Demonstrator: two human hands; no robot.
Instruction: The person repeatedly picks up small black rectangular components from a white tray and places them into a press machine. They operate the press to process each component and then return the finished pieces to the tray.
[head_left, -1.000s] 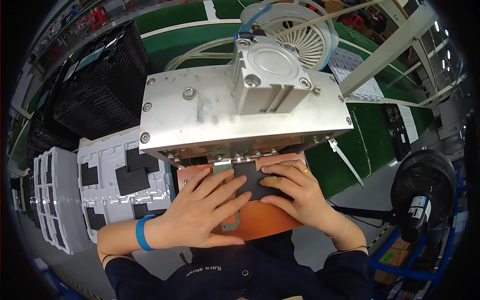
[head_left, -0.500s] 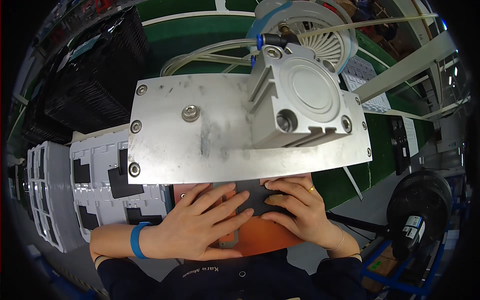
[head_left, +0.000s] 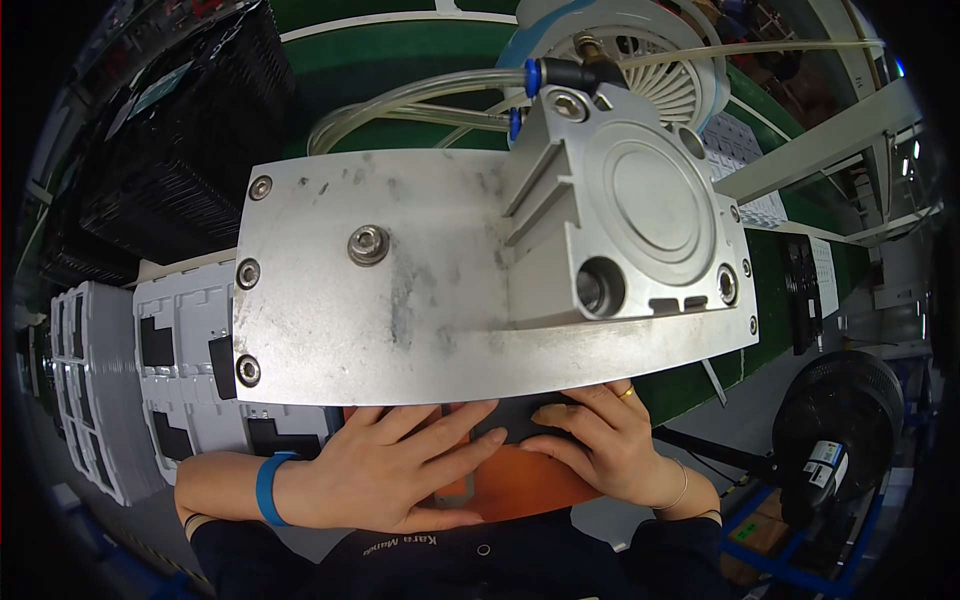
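Both of my hands lie under the front edge of a silver metal plate (head_left: 450, 360) that carries a square air cylinder (head_left: 640, 200). My left hand (head_left: 400, 465) is open, its fingers spread over an orange base (head_left: 525, 485) and reaching a dark flat sheet (head_left: 518, 415). On the right side of that sheet rests my right hand (head_left: 605, 445), fingers bent and apart, thumb stretched toward the left hand. A tan cover sits on one of its fingers. The upper fingertips of both hands and the far part of the sheet are hidden beneath the plate.
White trays (head_left: 215, 350) with dark flat pieces stand to the left, beside a stack of similar trays (head_left: 95, 390). Black crates (head_left: 190, 140) rise behind them. Clear air hoses (head_left: 420, 95) run to the cylinder. A white fan (head_left: 640, 70) is behind; a black fan (head_left: 840, 430) stands at right.
The metal plate and cylinder now look larger and reach lower in the picture, covering more of my fingertips and the sheet. My hands stay in nearly the same place.
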